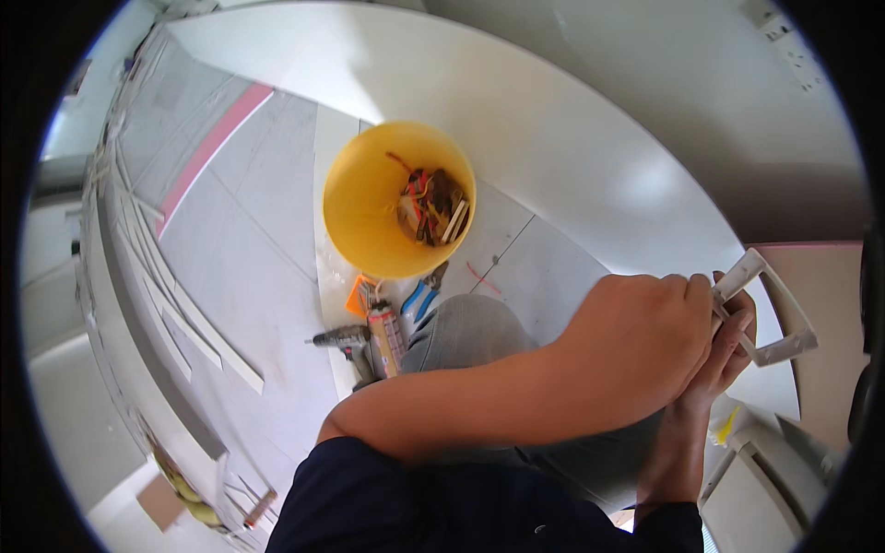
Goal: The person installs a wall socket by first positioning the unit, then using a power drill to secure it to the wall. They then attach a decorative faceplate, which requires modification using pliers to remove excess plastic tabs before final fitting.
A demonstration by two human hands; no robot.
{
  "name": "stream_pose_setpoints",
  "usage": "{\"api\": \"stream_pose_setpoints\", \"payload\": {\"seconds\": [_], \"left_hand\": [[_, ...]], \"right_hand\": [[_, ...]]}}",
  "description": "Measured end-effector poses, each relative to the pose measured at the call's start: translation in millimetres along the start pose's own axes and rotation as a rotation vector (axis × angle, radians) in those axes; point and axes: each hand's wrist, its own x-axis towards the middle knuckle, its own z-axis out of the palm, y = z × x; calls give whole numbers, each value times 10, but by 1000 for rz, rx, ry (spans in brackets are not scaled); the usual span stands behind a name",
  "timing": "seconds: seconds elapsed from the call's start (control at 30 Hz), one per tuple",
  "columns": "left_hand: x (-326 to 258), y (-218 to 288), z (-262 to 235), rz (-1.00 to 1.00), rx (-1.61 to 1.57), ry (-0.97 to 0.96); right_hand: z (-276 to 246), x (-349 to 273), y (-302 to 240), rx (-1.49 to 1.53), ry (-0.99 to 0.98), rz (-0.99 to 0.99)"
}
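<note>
Both of my hands are together at the right, at the near corner of a white rectangular open frame. My left hand reaches across from the left with its fingers curled closed at the frame's edge. My right hand is beneath and beyond it, its fingers bent around the same side of the frame. Where the fingers of the two hands meet, the exact grip is partly hidden. The frame is tilted and held off the floor, beside a pale curved-looking panel.
A yellow bucket holding tools and scraps stands ahead of my knee. Beside it lie blue-handled pliers, a spray can, a cordless drill and an orange item. Long white strips lie on the floor at left. Wall sockets are upper right.
</note>
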Motion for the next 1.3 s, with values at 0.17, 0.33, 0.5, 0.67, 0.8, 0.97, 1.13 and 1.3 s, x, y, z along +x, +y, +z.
{"api": "stream_pose_setpoints", "payload": {"seconds": [0.17,0.33,0.5,0.67,0.8,0.97,1.13,1.3], "left_hand": [[-848,-221,-720,-271,-83,494],[-1942,-1774,-405,-915,201,407],[-2931,-2800,557,-890,510,108],[-2900,-2749,754,-875,378,88],[-2712,-2627,554,-877,409,-23],[-2943,-3102,780,-783,667,-19],[-2923,-3291,926,-934,602,-46],[-2429,-2578,598,-724,478,-15]], "right_hand": [[-84,-51,204,441,-223,418],[-297,-155,279,457,-312,594],[-340,-166,236,405,-331,634],[-418,-211,331,393,-333,606],[-318,-173,423,365,-352,643],[-156,-155,369,436,-453,651],[-165,-202,278,420,-428,668],[-250,-236,382,483,-392,709]]}}
